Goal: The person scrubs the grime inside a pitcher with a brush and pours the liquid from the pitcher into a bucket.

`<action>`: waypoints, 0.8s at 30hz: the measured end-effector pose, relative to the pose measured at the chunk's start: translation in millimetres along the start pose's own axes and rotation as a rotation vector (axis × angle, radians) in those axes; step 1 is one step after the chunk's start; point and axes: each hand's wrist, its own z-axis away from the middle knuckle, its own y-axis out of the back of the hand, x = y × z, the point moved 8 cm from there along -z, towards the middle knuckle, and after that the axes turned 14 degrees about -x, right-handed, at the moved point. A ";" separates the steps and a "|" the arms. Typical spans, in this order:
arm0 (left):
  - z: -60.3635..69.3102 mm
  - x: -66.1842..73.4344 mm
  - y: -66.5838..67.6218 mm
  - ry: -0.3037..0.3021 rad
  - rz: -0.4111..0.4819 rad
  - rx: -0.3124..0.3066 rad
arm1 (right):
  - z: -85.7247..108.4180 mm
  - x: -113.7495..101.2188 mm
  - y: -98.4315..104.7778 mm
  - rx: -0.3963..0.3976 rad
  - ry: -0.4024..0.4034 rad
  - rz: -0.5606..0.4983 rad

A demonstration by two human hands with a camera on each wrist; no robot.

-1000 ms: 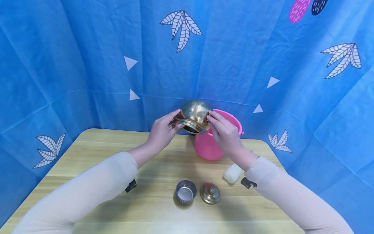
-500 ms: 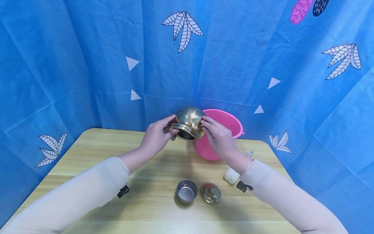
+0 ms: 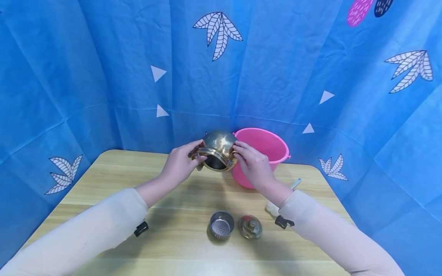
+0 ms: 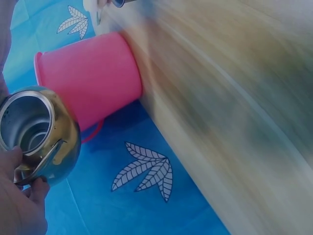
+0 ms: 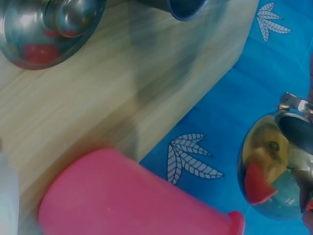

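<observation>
A shiny gold-coloured teapot (image 3: 221, 138) is held in the air above the back of the table, tipped so that its round mouth faces down toward me. In the left wrist view the teapot (image 4: 68, 132) shows a bare metal inside. My left hand (image 3: 177, 164) grips the teapot's handle, thumb near the rim. On the opposite side, the curled fingers of my right hand (image 3: 256, 165) hold the teapot around its spout, which they mostly hide. Below on the table are a metal strainer cup (image 3: 221, 224) and the knobbed lid (image 3: 250, 227).
Behind my right hand stands a pink bucket (image 3: 243, 179) near the table's back edge. Partly hidden by my right forearm lies a white-headed brush (image 3: 272, 209) with a pale blue handle. A blue patterned curtain (image 3: 203, 88) closes off the back and sides.
Both hands have brought the teapot left and slightly down, away from the bucket's opening. Its mouth has turned more toward me. The strainer cup and lid stay where they were.
</observation>
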 end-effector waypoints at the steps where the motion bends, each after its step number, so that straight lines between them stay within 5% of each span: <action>1: 0.7 -1.0 0.1 0.007 -0.003 -0.006 | 0.0 0.0 -1.4 -0.009 -0.008 -0.009; 24: 21.4 -26.0 2.3 0.171 -0.017 -0.130 | -2.9 -0.4 -36.1 -0.123 -0.115 -0.206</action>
